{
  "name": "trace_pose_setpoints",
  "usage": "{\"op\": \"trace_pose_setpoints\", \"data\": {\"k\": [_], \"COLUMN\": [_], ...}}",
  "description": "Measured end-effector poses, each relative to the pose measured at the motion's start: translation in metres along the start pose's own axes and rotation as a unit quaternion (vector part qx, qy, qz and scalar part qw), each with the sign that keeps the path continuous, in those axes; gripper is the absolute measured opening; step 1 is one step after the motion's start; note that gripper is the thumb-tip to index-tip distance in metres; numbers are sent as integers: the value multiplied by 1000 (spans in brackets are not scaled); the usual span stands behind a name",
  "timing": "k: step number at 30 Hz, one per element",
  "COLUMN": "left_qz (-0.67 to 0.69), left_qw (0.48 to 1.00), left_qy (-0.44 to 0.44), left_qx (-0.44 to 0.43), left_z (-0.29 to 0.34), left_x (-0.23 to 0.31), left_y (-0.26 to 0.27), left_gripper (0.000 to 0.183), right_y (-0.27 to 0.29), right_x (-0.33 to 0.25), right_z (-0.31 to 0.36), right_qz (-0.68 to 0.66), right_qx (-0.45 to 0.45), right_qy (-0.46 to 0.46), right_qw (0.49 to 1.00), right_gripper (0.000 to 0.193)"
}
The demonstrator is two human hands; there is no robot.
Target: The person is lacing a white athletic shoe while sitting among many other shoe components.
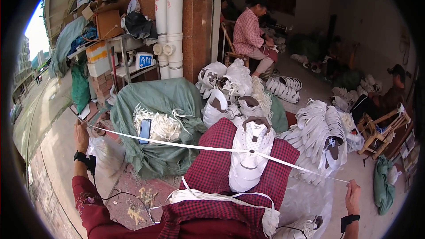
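A white shoelace (177, 144) is pulled taut across the view, with its two ends held wide apart. At the far left my left hand (81, 135) pinches one end. My right hand (353, 198), low at the right, pinches the other. The lace crosses a white shoe (249, 172) and appears to run through its lowest eyelets. Toe toward me, the shoe rests on the red-and-black checked cloth (212, 155) over my lap. More white laces (199, 195) lie across my waist.
A green sack-covered heap (155, 95) bears a lace pile (166, 128) and a phone (144, 131). White shoes (310, 126) are stacked to the right. Ahead, a person in a checked shirt (249, 31) sits working. A bamboo chair (383, 128) stands far right, near another seated person.
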State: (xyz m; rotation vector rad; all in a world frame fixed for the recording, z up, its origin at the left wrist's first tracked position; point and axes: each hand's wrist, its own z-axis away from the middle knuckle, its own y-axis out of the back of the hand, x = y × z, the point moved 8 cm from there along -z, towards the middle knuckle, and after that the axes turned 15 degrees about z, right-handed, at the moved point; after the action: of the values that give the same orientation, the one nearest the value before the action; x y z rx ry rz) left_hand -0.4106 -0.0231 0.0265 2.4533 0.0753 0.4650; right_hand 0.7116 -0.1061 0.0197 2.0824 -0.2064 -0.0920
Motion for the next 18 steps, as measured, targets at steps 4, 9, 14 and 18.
{"op": "trace_pose_setpoints", "data": {"k": [4, 9, 14, 18], "left_qz": [-40, -51, 176, 389], "left_qw": [998, 996, 973, 905], "left_qy": [49, 45, -19, 59], "left_qx": [3, 60, 150, 162], "left_z": [9, 17, 10, 8], "left_x": [-37, -10, 65, 139], "left_y": [12, 17, 1, -48], "left_gripper": [19, 20, 19, 13], "right_y": [-20, -4, 31, -15], "right_x": [67, 79, 61, 21], "right_z": [17, 26, 1, -26], "right_qz": [90, 174, 89, -230], "right_qx": [7, 88, 265, 255], "right_qy": [-49, 1, -140, -270], "right_qw": [995, 981, 950, 900], "right_gripper": [17, 17, 19, 24]}}
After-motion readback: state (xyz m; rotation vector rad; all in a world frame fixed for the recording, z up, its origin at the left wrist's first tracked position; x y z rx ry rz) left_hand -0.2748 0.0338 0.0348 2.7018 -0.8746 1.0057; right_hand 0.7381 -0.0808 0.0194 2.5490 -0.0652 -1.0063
